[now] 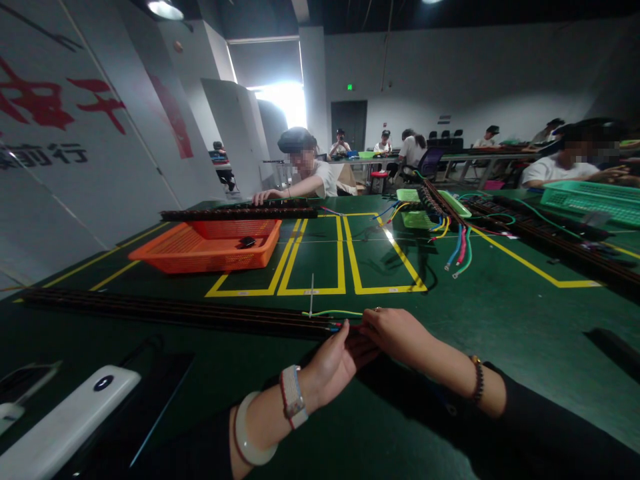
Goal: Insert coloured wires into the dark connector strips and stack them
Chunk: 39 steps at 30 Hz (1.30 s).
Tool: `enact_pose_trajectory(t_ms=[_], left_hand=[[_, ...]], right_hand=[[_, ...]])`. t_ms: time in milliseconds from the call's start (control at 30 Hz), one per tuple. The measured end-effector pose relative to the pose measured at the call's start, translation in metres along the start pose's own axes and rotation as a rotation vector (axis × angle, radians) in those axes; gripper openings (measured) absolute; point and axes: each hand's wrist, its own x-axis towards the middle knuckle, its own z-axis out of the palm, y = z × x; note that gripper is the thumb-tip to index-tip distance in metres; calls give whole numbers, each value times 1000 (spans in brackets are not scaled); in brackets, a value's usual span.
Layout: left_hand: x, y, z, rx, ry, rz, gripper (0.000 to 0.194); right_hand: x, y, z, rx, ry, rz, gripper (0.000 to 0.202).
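Note:
A long dark rail point(190, 315) lies across the near part of the green table, with blue and red wires point(336, 327) coming out of its right end. My left hand point(330, 367) is palm up at that end, its thumb against the wires and its fingers reaching under my right hand. My right hand point(400, 333) is closed in a pinch on the wires; its fingertips are partly hidden. A yellow-green wire point(335, 313) runs along the rail's top toward my right fingers. One thin white cable tie point(312, 297) sticks up near the rail's end.
Beyond the rail stands an orange basket point(200, 257) with a small black item inside. A white device point(75, 420) lies at the near left. Opposite, a person point(315, 173) reaches over another rail point(240, 212). Bundled coloured wires point(460, 250) hang from a rail at the right.

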Motion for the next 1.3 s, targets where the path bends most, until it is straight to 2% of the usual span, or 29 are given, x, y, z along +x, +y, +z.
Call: enact_pose_trajectory(t_ms=[300,433,667,833,967,1033,1133,1233,1300], left_hand=[[3,-2,-6,127,-27,19,24],[4,-2,-8,179,-24,13,26],[-3,2,-2,225,40,21,24],[-4,3,2,233,66,1,24],[-2,2,2,179,25,17,20],[-1,1,1,138,23,29,17],[0,0,0,105,53,16,19],[0,0,-1,126,31,12,23],[0,1,-1,136,13,7,24]], right_hand=[[8,20,7,100,78,37,12],[13,30,13,154,93,82,21],[17,37,20,179,114,96,27],[14,32,16,113,96,70,28],[4,11,-2,22,148,33,23],[-3,-2,-12,-17,107,54,26],[-12,-14,-19,-70,-52,76,32],[-16,-14,-15,-57,-177,54,26],[-15,-11,-12,-26,-209,36,22]])
